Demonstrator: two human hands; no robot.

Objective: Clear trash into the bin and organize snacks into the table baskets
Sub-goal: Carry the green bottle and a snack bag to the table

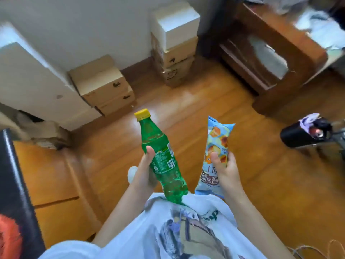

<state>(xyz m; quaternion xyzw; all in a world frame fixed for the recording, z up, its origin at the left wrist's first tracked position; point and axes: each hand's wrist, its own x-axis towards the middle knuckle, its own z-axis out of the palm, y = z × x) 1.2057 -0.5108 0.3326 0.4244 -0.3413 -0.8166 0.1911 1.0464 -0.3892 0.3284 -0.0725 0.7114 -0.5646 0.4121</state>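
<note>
My left hand (144, 172) grips a green Sprite bottle (160, 156) with a yellow cap, held tilted with the cap pointing away from me. My right hand (225, 170) holds a long light-blue snack packet (216, 146) printed with small cakes, my thumb pressed on its front. Both are held in front of my chest above the wooden floor. A black bin (302, 134) with trash showing in its mouth is at the right edge.
Cardboard boxes (104, 85) are stacked along the white wall, with a taller stack (174, 43) further back. A wooden cabinet (265, 53) stands at the back right. A dark panel (15, 193) runs down the left edge. Bare wooden floor (205, 101) lies ahead.
</note>
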